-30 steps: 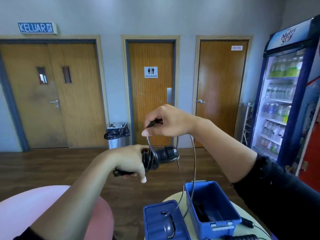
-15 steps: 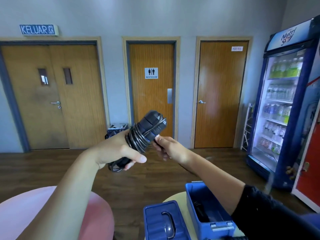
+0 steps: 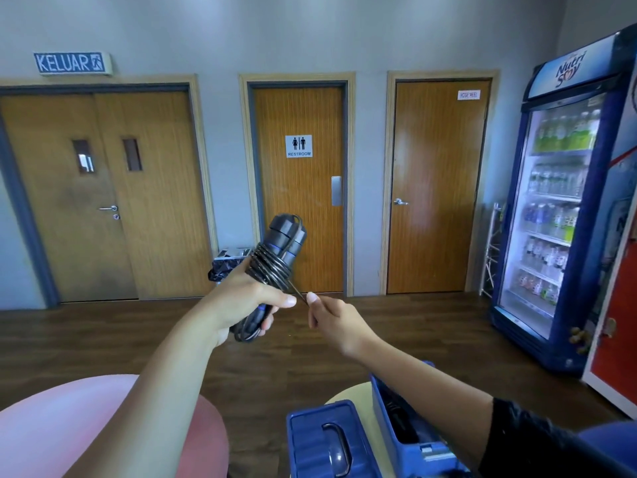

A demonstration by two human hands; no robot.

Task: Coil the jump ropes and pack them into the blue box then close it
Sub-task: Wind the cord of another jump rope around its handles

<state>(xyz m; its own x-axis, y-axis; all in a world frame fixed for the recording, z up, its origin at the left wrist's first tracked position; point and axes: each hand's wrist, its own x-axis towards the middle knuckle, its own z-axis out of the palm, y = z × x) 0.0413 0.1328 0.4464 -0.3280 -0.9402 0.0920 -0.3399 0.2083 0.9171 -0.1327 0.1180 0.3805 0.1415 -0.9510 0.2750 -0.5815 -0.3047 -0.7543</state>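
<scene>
Winding nearly done: the left hand [image 3: 241, 301] holds the jump rope [image 3: 275, 260] up at chest height, well above the tabletop [image 3: 346, 395]. Its fingers are curled round the two black handles, held side by side and tilted up to the right. We count several turns of cord bound tight about the middle of the handles. The right hand [image 3: 331, 319] is just beside the left, with thumb and forefinger pinching the short loose tail [image 3: 299, 292] drawn taut from the lowest turn.

Below, the blue box [image 3: 383, 403] stands open on the small round tabletop, with its lid [image 3: 306, 429] lying handle-up toward the tabletop's left edge. Something dark lies inside the box, too shadowed for us to name.

We judge this the close of the coiling step. The next move calls for tucking the tail under a turn so the bundle holds. The left hand must then lower the bundle lengthwise into the narrow box, leaving room for the lid to shut.
</scene>
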